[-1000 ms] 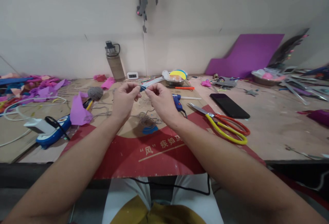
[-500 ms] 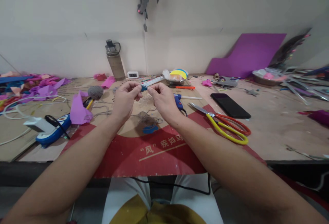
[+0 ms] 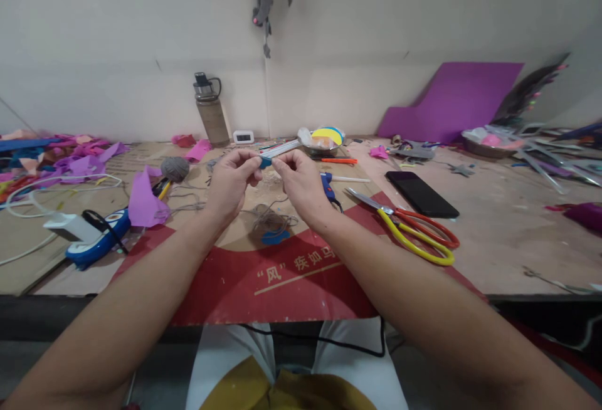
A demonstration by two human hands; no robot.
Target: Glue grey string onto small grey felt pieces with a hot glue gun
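Between my fingertips is a small blue piece (image 3: 266, 162), which looks like felt or foam sheet. My left hand (image 3: 234, 178) pinches its left end, and my right hand (image 3: 298, 181) pinches its right end. Both hands are raised over the cardboard. Below them lies loose grey yarn (image 3: 270, 219), partly over another blue piece (image 3: 275, 237) on the board. A blue glue gun (image 3: 327, 185) rests just behind my right wrist, partly hidden. White sticks (image 3: 282, 147) lie beyond my fingers.
Yellow-and-red-handled scissors (image 3: 414, 228) and a black phone (image 3: 422, 194) lie to the right. A power strip (image 3: 101, 237), purple scrap (image 3: 147, 200) and yarn ball (image 3: 174, 168) are on the left. Behind stand a bottle (image 3: 211, 112) and a metal bowl (image 3: 320, 147).
My fingertips have moved slightly apart, and a little more of the blue piece shows between them. Both hands keep their pinch on it.
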